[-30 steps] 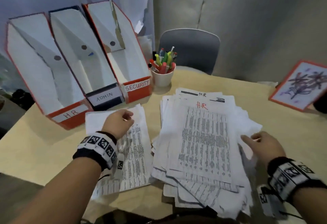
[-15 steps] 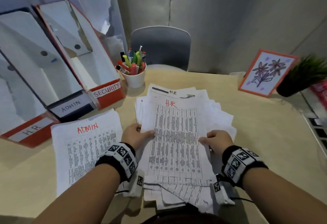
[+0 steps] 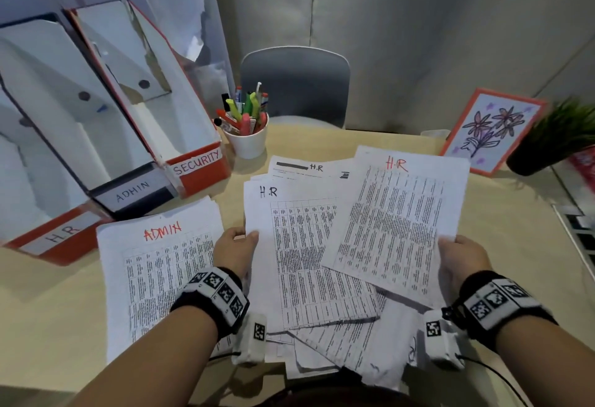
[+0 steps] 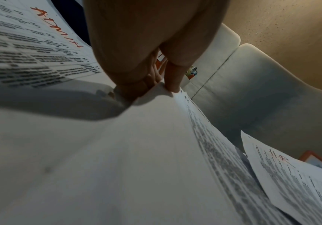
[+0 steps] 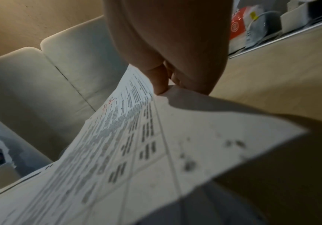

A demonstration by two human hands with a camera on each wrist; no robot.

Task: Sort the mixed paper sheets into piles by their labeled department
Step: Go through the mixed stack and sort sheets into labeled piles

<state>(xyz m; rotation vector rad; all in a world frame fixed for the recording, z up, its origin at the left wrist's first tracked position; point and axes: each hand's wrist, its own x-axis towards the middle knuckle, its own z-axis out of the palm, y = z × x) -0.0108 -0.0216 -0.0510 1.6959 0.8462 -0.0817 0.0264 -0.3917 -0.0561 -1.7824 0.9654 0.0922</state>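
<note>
My right hand (image 3: 458, 257) pinches the right edge of a sheet marked H.R in red (image 3: 399, 223), lifted and swung to the right above the mixed stack (image 3: 325, 339); the right wrist view shows thumb and fingers (image 5: 161, 85) clamped on that sheet (image 5: 117, 144). My left hand (image 3: 236, 247) pinches the left edge of another sheet, marked H.R in black (image 3: 296, 261), on top of the stack; in the left wrist view its fingers (image 4: 172, 79) hold this sheet (image 4: 117, 167). A pile topped by a sheet marked ADMIN (image 3: 157, 274) lies to the left.
Three file boxes labelled H.R (image 3: 61, 236), ADMIN (image 3: 132, 192) and SECURITY (image 3: 198, 165) stand at the back left. A white cup of pens (image 3: 248, 136), a grey chair (image 3: 296, 84), a framed flower drawing (image 3: 492, 131) and a potted plant (image 3: 560, 139) line the table's far side.
The left hand left the ADMIN pile and came to the stack. The right hand lifted the red-marked H.R sheet off to the right, uncovering the black-marked H.R sheet that the left hand now pinches.
</note>
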